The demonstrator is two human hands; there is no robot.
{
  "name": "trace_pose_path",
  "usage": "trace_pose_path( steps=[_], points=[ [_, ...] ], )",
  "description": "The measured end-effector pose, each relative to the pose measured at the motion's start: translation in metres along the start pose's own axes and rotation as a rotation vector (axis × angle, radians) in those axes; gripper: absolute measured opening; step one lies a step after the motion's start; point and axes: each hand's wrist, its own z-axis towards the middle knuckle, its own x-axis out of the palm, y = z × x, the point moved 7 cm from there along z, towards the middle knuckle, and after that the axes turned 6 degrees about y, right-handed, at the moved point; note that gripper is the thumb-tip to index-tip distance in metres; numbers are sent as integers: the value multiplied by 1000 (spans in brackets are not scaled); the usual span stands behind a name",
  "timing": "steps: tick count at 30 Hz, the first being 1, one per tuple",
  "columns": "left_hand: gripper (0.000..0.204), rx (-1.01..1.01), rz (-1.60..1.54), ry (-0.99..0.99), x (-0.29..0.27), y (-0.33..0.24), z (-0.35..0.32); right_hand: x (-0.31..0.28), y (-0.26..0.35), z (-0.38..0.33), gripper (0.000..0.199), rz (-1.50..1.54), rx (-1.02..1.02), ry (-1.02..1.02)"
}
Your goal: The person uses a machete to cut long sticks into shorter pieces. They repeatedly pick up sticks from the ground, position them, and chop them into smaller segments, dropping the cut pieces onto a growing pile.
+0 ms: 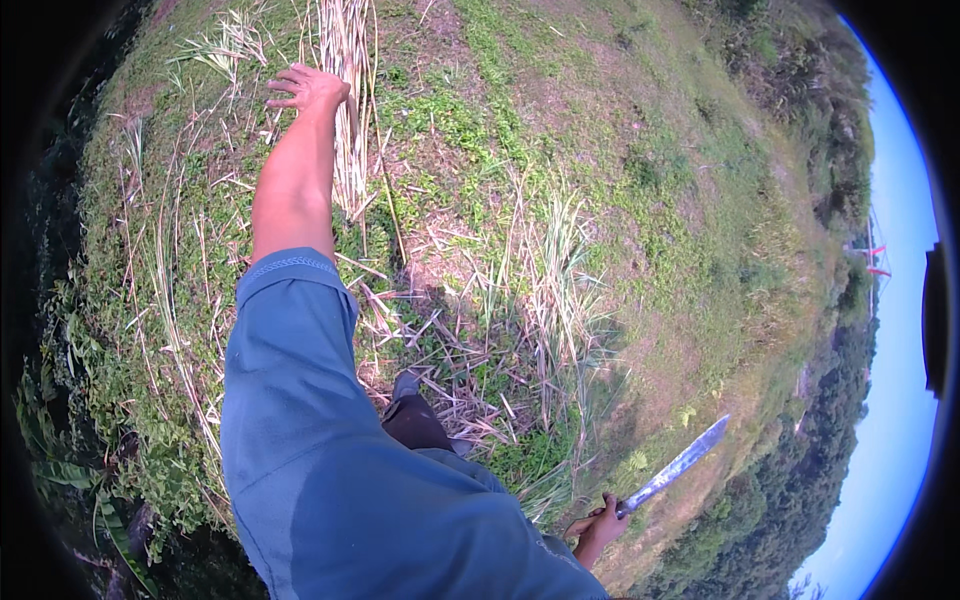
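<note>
My left arm, in a blue-grey sleeve (330,400), stretches far forward. At its end my left hand (305,90) is open, fingers spread and pointing left, holding nothing. Its heel overlaps the left side of a pile of long, pale cut stalks (348,130) lying on the ground; whether it touches them I cannot tell. Low on the right, my right hand (600,525) is closed round the handle of a machete (676,466). The broad, worn metal blade points up and to the right, away from the stalks.
Loose leaves and stalk scraps (450,350) litter the grass by my shoe (405,385). A tuft of long, leafy tops (560,290) lies right of them, and another leafy heap (230,45) is at the far left. Dark, dense plants (110,500) border the left; bushes (830,400) line the right.
</note>
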Motion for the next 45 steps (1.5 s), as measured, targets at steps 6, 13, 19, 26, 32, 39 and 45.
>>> trace_pose_path(
  steps=[6, 13, 19, 26, 32, 39, 45],
  points=[
    [48, 545, 176, 70, 101, 41, -100, 11, -44, 2, 13, 30, 88, 79],
    [42, 721, 390, 1325, 334, 456, -403, 69, -59, -9, 19, 43, 56, 480],
    [23, 230, 353, 890, 234, 734, -551, 95, -98, -73, 15, -98, 66, 819],
    [27, -476, -505, 441, 119, 886, -715, 144, -221, -132, 14, -509, -15, 1329],
    [15, -181, -17, 688, 161, 977, -887, 109, -293, -195, 13, -1041, -282, 1323],
    [18, -297, 110, 760, 177, 1046, -964, 77, -316, -175, 11, -1505, -85, 1265],
    [25, -570, -434, 699, 232, 1134, -929, 90, -330, -234, 13, -1721, 379, 1171]
  ],
)
